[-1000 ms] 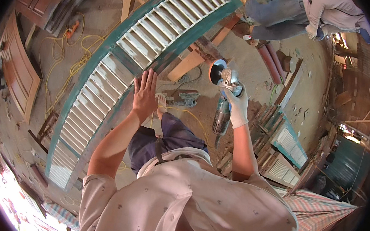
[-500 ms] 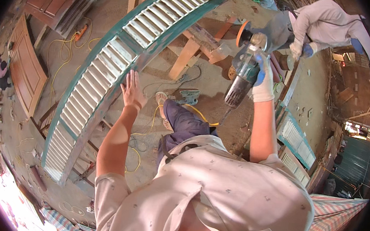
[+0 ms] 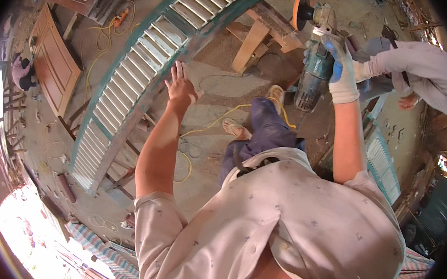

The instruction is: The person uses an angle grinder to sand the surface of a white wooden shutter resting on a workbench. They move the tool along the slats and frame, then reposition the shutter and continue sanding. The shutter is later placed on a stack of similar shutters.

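My right hand (image 3: 340, 65), in a pale glove with blue patches, grips an angle grinder (image 3: 315, 68) raised on the right. The grinder's orange disc (image 3: 300, 10) points up and away, apart from the work. My bare left hand (image 3: 182, 88) is open, fingers spread, at the near edge of a long louvered shutter (image 3: 125, 76). Whether its fingertips touch the edge, I cannot tell. The shutter has a green frame and whitish slats, and runs from lower left to upper right.
Wooden supports (image 3: 252, 47) stand beyond my feet. A yellow cord (image 3: 217, 119) crosses the floor near them. On the right, a co-worker (image 3: 423, 63) bends close to the grinder, near another louvered shutter (image 3: 382, 160). Brown panel doors (image 3: 55, 60) lean at the left; another person (image 3: 21, 71) crouches beyond.
The view has shifted, and my feet have moved to the right. My left fingers are more spread. The grinder stays raised in my right hand. The co-worker's arms and body have changed position.
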Tool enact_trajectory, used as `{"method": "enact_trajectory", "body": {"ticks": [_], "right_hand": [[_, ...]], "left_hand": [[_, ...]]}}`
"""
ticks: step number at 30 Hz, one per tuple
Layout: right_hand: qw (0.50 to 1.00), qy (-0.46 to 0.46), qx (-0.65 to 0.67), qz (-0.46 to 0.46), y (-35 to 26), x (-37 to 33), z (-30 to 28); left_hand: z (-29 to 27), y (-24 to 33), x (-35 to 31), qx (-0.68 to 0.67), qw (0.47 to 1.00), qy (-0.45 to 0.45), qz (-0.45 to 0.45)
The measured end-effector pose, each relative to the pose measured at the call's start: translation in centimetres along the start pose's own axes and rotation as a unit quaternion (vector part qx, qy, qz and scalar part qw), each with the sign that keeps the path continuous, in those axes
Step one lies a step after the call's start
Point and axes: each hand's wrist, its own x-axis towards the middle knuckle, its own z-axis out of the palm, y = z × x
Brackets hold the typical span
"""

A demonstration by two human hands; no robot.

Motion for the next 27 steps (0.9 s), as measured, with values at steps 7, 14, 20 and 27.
{"method": "enact_trajectory", "body": {"ticks": [7,14,20,27], "right_hand": [[0.999,-0.005,0.04,0.017,-4.3,3.1,-0.5],[0.999,0.004,0.047,0.011,-4.1,15.0,-5.6],[0.977,-0.078,-0.194,-0.039,-4.5,21.0,-0.7],[0.83,-0.155,-0.522,-0.12,3.0,19.9,7.8]], "left_hand": [[-0.5,0.6,-0.6,-0.024,0.999,0.01,-0.034],[-2.0,3.6,0.8,-0.122,0.986,0.006,-0.116],[-3.3,8.5,1.4,-0.24,0.961,0.007,-0.138],[-7.1,20.7,2.8,-0.845,0.526,-0.093,0.016]]}}
